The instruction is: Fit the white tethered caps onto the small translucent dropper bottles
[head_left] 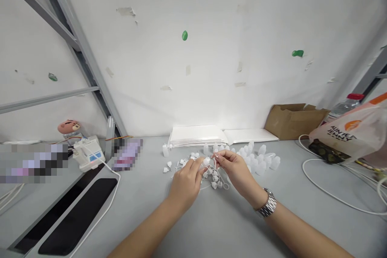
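My left hand (186, 179) is closed round a small white plastic piece (206, 162), gripped at the fingertips. Close beside it, my right hand (234, 167) pinches a thin white strap (215, 162) that seems to belong to the same piece; the fingers partly hide where they join. Under and around both hands lies a pile of small white caps with looped straps (215, 178). Several translucent white plastic shells (258, 165) are heaped just right of my right hand. One small white bottle-like piece (165, 150) stands upright to the left of the pile.
Flat white sheets (196, 135) are stacked against the wall. A cardboard box (294, 121), a plastic bag (347, 133) and a white cable (329, 197) are at the right. Leftward are a black pad (80, 215), a white device (88, 153) and a metal frame (81, 60).
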The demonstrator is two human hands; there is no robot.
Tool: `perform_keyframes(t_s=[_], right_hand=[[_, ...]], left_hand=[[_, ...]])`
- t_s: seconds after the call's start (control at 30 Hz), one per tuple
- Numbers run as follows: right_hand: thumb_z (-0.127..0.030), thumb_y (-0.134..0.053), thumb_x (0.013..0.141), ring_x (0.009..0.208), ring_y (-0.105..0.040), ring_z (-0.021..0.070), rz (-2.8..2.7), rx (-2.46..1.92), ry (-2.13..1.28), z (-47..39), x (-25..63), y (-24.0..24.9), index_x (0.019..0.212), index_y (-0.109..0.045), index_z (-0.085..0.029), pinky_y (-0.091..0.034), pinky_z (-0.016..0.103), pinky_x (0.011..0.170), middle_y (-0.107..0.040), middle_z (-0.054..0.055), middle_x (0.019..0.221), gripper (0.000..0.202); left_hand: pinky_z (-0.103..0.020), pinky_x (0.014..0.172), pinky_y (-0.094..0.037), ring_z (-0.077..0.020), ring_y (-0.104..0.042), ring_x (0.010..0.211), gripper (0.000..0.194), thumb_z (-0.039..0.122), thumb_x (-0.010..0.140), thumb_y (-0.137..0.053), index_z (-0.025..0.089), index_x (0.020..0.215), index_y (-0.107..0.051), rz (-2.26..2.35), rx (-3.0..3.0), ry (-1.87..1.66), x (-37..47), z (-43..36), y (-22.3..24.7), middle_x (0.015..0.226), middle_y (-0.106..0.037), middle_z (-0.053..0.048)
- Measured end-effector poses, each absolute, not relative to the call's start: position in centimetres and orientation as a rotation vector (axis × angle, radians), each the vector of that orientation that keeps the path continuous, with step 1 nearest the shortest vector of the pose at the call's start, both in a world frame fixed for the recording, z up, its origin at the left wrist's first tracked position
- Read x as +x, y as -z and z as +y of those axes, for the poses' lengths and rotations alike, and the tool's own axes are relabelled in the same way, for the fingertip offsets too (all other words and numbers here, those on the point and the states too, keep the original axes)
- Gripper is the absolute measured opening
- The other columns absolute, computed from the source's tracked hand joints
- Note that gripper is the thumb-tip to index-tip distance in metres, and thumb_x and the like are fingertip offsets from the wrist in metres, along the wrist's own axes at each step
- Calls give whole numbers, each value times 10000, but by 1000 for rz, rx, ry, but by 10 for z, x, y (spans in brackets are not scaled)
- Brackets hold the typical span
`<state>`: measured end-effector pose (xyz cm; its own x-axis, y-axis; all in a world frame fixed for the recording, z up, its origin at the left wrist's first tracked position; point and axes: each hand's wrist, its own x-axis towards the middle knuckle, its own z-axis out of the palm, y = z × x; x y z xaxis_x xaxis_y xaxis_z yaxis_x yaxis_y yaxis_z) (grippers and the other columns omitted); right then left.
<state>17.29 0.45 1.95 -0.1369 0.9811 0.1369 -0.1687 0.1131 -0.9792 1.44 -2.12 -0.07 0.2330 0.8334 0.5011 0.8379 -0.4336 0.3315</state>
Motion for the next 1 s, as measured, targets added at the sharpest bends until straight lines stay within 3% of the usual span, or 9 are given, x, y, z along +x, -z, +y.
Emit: perform_keyframes(t_s=[0.4, 0.7, 1.0], right_hand=[[-471, -627, 681, 582, -499, 142, -1381, -1028, -1072, 6, 173, -18, 599, -564, -183, -404, 286, 599, -531, -8, 567, 306], [-370, -524, 803, 606, -491, 145, -1600, -1055, -810, 6, 177, -12, 671, -547, -187, -387, 281, 597, -533, -1, 619, 228], [-319, -510, 814, 618, -498, 147, -1639, -1068, -745, 7, 175, -10, 673, -537, -188, -390, 276, 603, -534, -2, 626, 195]], left_hand=[[-236, 521, -388, -137, -548, 584, 272, 266, 889, -331, 231, 1091, -510, -1641, -2421, 885, 12, -20, 3, 742, -568, -5], [-238, 515, -390, -145, -569, 622, 255, 260, 887, -338, 219, 1070, -511, -1619, -2431, 838, 11, -18, 4, 757, -580, -11], [-238, 538, -409, -151, -593, 666, 278, 252, 895, -299, 212, 1084, -499, -1621, -2437, 839, 13, -19, 8, 787, -605, -25]])
